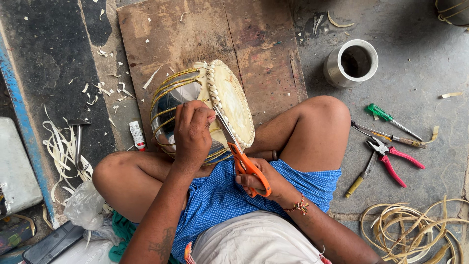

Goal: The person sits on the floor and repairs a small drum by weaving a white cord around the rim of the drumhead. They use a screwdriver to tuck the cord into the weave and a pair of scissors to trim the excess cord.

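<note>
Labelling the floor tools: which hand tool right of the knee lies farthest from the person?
The green-handled screwdriver, uppermost of the group. The pink-handled pliers and the yellow-handled tool lie below it, closer to the person.

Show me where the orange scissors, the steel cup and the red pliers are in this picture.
orange scissors (245, 165): head view, on the orange handle near the pivot.
steel cup (336, 70): head view, on its outer wall, left side.
red pliers (394, 169): head view, on one red handle.
</note>
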